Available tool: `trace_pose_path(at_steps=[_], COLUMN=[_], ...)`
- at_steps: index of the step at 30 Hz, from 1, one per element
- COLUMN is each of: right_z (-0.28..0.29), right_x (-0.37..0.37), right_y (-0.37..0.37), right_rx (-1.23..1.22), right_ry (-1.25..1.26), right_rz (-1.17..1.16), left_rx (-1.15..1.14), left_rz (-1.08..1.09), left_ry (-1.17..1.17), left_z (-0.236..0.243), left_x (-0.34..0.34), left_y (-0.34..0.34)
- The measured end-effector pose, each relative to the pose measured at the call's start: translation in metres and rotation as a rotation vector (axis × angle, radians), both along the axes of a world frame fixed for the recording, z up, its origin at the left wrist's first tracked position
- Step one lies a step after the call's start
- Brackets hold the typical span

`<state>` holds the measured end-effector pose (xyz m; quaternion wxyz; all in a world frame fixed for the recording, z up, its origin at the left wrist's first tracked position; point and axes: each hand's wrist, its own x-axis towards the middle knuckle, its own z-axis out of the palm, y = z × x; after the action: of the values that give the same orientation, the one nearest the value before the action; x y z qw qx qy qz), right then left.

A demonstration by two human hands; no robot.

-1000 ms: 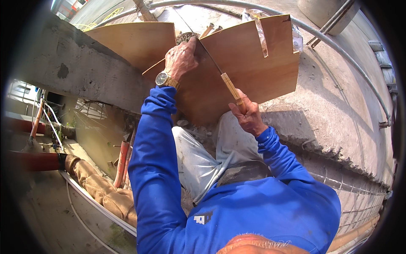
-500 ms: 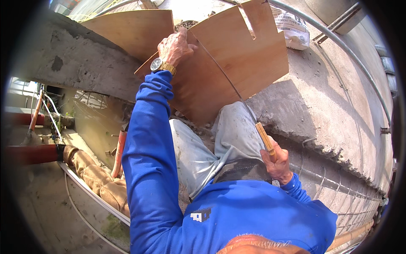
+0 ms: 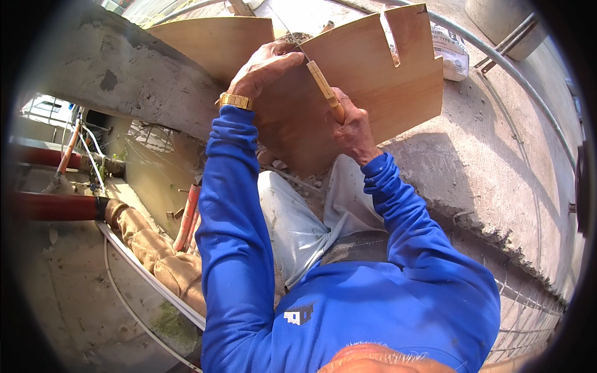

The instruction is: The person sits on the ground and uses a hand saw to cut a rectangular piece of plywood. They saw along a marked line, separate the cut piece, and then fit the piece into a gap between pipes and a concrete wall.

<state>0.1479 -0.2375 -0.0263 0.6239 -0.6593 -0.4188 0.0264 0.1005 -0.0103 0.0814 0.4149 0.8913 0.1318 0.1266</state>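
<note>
My right hand is wrapped around the wooden handle of a handsaw. Its thin blade points up and away, against the notched edge of a plywood sheet. My left hand, above a gold watch, grips the plywood edge just left of the blade, thumb toward it. A narrow slot is cut into the sheet's far edge, farther right. More plywood lies to the left, beyond the left hand; whether it joins the sheet is hidden. The sheet's near part slopes down by my knees.
A concrete beam runs along the left. A cement bag sits behind the sheet at right, near a curved metal pipe. Red pipes and burlap-wrapped piping are at lower left. A broken concrete edge drops off at right.
My right hand has pushed the saw up and away from beside my hip, so its handle is now close to the plywood edge. My left hand stays at the edge, its wrist turned.
</note>
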Motion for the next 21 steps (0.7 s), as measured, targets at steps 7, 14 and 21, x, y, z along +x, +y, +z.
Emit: trace_pose_path(at_steps=[7, 14, 21], right_z=[-0.014, 0.035, 0.02], right_x=[0.019, 0.001, -0.022], right_y=[-0.005, -0.033, -0.088], right_rx=[0.015, -0.091, -0.151], right_ry=[-0.015, 0.068, 0.1], right_rz=[0.006, 0.01, 0.054], left_rx=[0.083, 0.361, 0.44], left_rz=[0.188, 0.282, 0.331], left_ry=[0.144, 0.353, 0.253], left_z=[0.03, 0.031, 0.014], left_x=[0.033, 0.083, 0.069], left_y=[-0.035, -0.033, -0.033])
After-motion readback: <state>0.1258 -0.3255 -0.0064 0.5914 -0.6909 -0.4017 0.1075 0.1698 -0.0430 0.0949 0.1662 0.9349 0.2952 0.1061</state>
